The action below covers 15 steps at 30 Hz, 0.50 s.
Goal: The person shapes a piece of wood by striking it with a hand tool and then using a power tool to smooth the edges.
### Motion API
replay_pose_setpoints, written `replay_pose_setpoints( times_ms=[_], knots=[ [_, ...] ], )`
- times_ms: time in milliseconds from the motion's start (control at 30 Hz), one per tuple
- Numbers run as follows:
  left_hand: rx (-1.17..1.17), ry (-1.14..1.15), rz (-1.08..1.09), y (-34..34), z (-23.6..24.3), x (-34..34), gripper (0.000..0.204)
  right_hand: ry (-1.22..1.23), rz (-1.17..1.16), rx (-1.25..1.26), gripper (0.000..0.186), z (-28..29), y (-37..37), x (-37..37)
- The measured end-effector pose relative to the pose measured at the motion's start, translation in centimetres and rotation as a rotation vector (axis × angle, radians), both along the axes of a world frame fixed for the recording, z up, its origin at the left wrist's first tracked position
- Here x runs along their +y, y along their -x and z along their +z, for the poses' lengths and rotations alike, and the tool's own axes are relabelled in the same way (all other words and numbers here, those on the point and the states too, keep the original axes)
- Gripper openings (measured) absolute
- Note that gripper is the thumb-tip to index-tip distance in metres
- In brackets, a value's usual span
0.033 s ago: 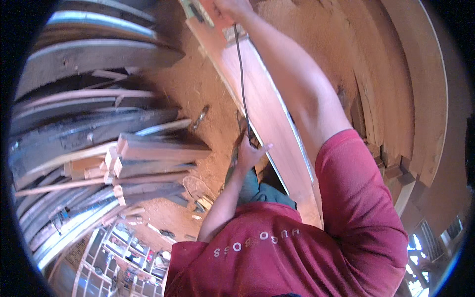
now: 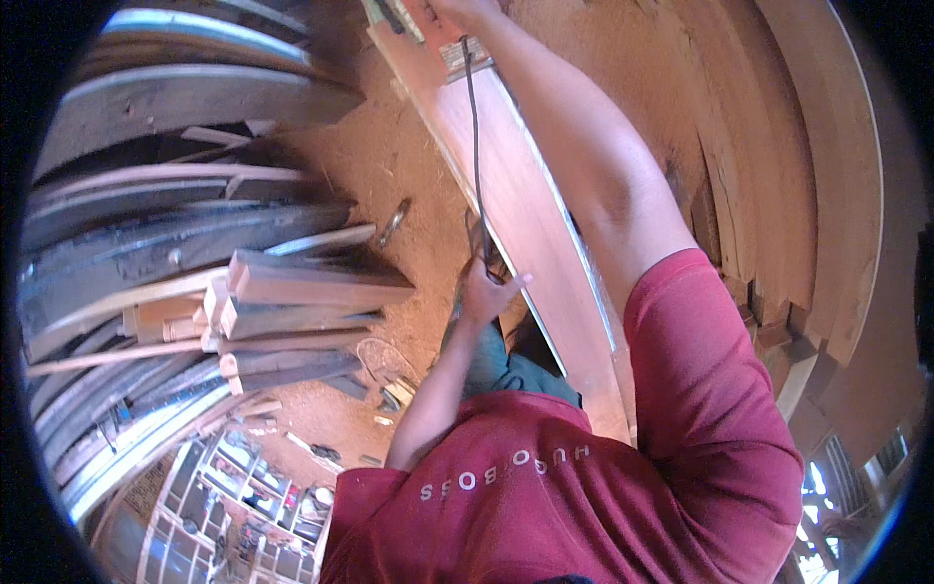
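A long, pale reddish board [image 2: 535, 253] runs diagonally away from my body, with light strips along its edges. My left hand [image 2: 489, 290] is at its left edge, fingers curled on a dark cord [image 2: 475, 136], thumb out over the board. The cord runs up the board to its far end, where a short pale block [image 2: 457, 60] lies crosswise. My right arm reaches along the board's right side; my right hand [image 2: 465, 10] is closed at the top edge of the picture, on something I cannot make out.
Stacked planks and offcuts [image 2: 175, 97] fill the left side. Large curved boards [image 2: 827, 195] stand along the right. Sawdust covers the floor [image 2: 379, 165] around small scraps. A wooden grid frame [image 2: 199, 496] with small items is at lower left.
The board, both my arms and the surroundings appear slightly higher in the picture. My grip looks the same.
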<state>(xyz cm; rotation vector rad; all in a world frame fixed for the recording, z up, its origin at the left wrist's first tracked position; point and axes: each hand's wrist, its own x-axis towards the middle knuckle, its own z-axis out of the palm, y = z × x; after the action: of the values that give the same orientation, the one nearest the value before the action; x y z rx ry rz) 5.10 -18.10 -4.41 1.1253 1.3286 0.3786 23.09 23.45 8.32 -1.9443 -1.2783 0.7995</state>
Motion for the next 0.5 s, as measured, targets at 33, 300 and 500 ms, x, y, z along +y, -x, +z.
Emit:
replay_pose_setpoints(
  times_ms=[33, 300, 500],
  knots=[
    [0.015, 0.089, 0.04, 0.6, 0.0, -0.7, 0.072, 0.027, -0.025, -0.06, 0.065, -0.3, -1.0, -0.8],
    [0.243, 0.166, 0.29, 19.6, -0.7, -13.3, 0.072, -0.369, 0.173, 0.146, 0.053, -0.3, -1.5, -35.4],
    [0.345, 0.115, -0.26, 17.0, 3.4, -23.7, 0.069, 0.344, 0.059, 0.257, 0.055, 2.2, -5.8, -75.9]
  ],
)
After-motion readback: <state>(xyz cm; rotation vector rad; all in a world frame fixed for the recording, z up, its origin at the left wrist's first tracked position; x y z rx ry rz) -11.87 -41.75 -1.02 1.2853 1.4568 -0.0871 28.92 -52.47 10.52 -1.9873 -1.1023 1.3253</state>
